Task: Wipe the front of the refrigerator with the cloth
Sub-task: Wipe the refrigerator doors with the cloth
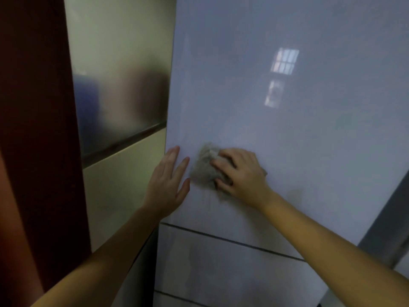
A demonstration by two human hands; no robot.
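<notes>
The refrigerator front is a glossy pale grey-blue door that fills most of the view, with a window reflected high on it. A crumpled grey cloth is pressed against the lower left part of this door. My right hand lies over the cloth with its fingers curled on it. My left hand rests flat and empty against the door's left edge, fingers spread, just left of the cloth.
A dark seam below the hands separates the upper door from a lower drawer front. The fridge's cream and steel side panel runs on the left, next to a dark red-brown wooden surface. A grey edge shows at lower right.
</notes>
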